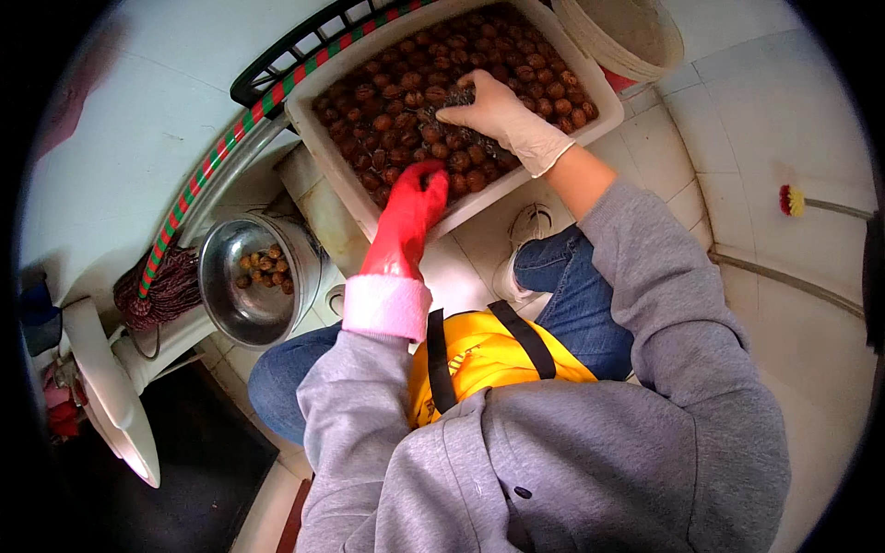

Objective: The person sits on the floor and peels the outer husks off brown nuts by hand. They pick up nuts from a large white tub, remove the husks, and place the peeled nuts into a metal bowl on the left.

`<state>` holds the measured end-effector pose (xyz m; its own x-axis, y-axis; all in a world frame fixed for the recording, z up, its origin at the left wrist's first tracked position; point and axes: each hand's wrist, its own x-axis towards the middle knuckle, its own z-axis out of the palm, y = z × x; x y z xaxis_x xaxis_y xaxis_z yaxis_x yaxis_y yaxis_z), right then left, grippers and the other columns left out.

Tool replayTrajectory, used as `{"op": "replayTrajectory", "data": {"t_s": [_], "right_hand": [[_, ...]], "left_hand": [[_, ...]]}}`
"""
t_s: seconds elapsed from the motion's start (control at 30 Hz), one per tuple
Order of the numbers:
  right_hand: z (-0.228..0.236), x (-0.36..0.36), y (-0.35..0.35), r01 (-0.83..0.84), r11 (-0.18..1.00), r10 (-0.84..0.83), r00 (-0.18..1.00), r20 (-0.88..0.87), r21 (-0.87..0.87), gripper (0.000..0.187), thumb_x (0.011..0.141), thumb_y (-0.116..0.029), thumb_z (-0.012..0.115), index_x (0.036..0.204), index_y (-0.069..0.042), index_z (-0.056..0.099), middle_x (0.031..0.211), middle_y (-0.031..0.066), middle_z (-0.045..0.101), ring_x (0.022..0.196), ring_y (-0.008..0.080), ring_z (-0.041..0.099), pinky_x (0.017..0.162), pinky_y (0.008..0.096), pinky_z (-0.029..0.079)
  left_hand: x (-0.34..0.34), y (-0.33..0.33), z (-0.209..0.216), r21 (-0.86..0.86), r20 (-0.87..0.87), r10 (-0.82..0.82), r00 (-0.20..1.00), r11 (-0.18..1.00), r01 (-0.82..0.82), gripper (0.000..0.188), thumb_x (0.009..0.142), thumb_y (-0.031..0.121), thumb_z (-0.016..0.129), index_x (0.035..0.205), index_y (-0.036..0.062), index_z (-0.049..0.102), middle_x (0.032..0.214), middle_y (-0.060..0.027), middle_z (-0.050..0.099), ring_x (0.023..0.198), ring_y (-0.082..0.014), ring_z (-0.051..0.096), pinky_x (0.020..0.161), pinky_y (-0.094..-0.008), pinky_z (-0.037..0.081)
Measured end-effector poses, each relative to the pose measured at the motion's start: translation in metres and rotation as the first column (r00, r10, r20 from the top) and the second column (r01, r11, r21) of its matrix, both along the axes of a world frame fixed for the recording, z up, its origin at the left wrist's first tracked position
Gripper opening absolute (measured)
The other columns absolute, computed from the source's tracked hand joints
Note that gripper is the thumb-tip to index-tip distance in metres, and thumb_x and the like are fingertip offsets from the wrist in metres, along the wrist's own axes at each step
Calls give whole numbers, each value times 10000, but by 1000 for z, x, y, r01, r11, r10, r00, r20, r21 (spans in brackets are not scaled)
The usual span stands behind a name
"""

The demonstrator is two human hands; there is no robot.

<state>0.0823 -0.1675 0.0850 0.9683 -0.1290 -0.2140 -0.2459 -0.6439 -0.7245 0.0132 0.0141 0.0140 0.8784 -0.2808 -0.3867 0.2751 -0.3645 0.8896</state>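
A pale rectangular tub (318, 138) holds many brown walnuts (383, 122) in water. My left hand (415, 205), in a red rubber glove with a pink cuff, is at the tub's near side. Its fingers are curled over the walnuts, and what they hold is hidden. My right hand (502, 115), in a thin whitish glove, reaches in from the right over the middle of the tub. Its thumb and forefinger are spread apart, with a grey glinting patch between them, perhaps splashing water; the other fingers are hidden.
A metal pot (217, 295) with several walnuts stands left of the tub. A bucket (645, 46) is beyond the tub's right corner. A red-and-green striped pole (217, 157) and a black rack (277, 69) are along the left. A hose (788, 286) runs by the right wall.
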Motion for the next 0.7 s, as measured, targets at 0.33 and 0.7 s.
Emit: {"op": "replayTrajectory", "data": {"t_s": [0.33,0.7], "right_hand": [[-65,-23,-5,-275,810,231,961,-149,-518,408,829,-274,695,1122,-8,595,1109,206,625,1021,375,614,888,444,505],[-33,-49,68,-322,894,412,864,289,-311,223,836,-218,652,976,-50,610,959,177,595,955,375,593,823,457,501]], "left_hand": [[-1,7,-1,-726,-683,-35,729,-71,-684,478,984,263,466,1394,19,427,1447,-186,419,1315,-358,429,1074,-505,382],[-4,8,-65,-709,-480,-338,810,-394,-585,430,1010,305,451,1353,46,432,1342,-117,513,1232,-258,487,1084,-369,369]]}}
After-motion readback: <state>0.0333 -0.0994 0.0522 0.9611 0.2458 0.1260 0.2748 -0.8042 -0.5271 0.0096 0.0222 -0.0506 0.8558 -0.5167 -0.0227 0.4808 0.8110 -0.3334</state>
